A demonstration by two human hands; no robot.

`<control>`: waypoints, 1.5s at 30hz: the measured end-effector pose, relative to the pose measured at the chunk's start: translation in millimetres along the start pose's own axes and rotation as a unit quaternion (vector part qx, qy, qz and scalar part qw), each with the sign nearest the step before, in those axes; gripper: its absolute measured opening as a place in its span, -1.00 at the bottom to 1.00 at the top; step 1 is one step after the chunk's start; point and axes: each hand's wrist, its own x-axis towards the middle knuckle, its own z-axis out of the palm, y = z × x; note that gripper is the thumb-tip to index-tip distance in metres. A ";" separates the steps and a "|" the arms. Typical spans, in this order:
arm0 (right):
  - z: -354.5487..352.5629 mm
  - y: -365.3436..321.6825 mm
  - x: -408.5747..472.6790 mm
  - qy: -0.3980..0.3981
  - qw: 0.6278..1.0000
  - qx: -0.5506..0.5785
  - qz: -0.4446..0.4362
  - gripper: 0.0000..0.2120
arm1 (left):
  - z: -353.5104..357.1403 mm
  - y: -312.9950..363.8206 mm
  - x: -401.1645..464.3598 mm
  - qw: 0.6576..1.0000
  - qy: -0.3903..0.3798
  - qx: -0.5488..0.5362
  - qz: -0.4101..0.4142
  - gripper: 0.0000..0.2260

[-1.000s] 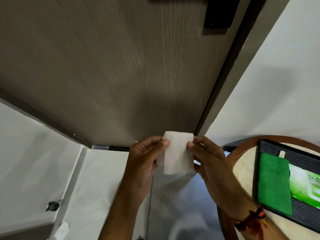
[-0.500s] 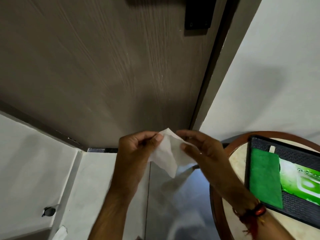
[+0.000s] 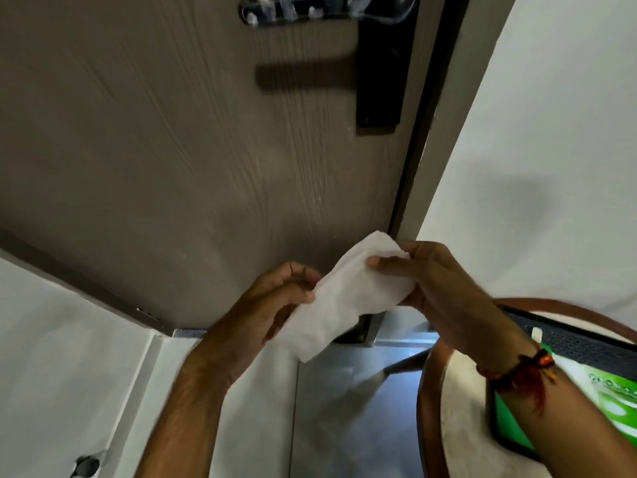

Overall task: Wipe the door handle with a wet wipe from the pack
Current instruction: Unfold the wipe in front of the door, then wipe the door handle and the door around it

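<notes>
Two hands: left hand (image 3: 275, 301) and right hand (image 3: 444, 288) both pinch one white wet wipe (image 3: 348, 298) between thumb and fingers, held in the air in front of the door (image 3: 172, 150)
Wipe: partly unfolded, slanting from the right hand's upper corner down to a loose lower edge under the left hand
Door handle (image 3: 327, 8): shiny lever on a dark backplate (image 3: 382, 70) at the top edge of the head view, well above the wipe and untouched by it
Pack: green wet wipe pack (image 3: 617, 395) lies in a dark tray (image 3: 586, 343) on the round tabletop (image 3: 455, 426) at the right, partly hidden by the right forearm
Done, as I judge it: a wipe is out of the pack and in hand
Left: finish opening or bunching the wipe, raise it to the lever, rub along its length
</notes>
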 end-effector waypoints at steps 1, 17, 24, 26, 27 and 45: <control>2.2 -7.3 1.4 -0.002 1.000 -0.014 -0.012 -0.84 | 2.5 6.6 3.9 1.000 -0.015 -0.013 0.004 -0.70; 25.8 -201.6 19.8 0.274 0.823 -0.290 -0.405 -0.88 | 7.8 187.6 28.0 0.784 0.343 0.278 0.436 -0.80; 32.0 -194.2 38.9 0.365 0.768 -0.329 -0.411 -0.74 | 32.8 210.0 55.1 0.599 0.584 0.391 0.384 -0.88; 30.3 -193.8 40.1 0.366 0.771 -0.322 -0.410 -0.73 | 45.8 204.0 60.6 0.555 0.631 0.374 0.393 -0.87; 28.5 -193.2 41.1 0.363 0.774 -0.319 -0.409 -0.72 | 52.0 198.2 63.9 0.538 0.633 0.371 0.415 -0.86; -7.8 -224.4 41.7 0.408 0.470 -0.495 -0.606 -0.49 | 86.3 143.5 133.4 0.501 0.447 0.528 0.520 -0.38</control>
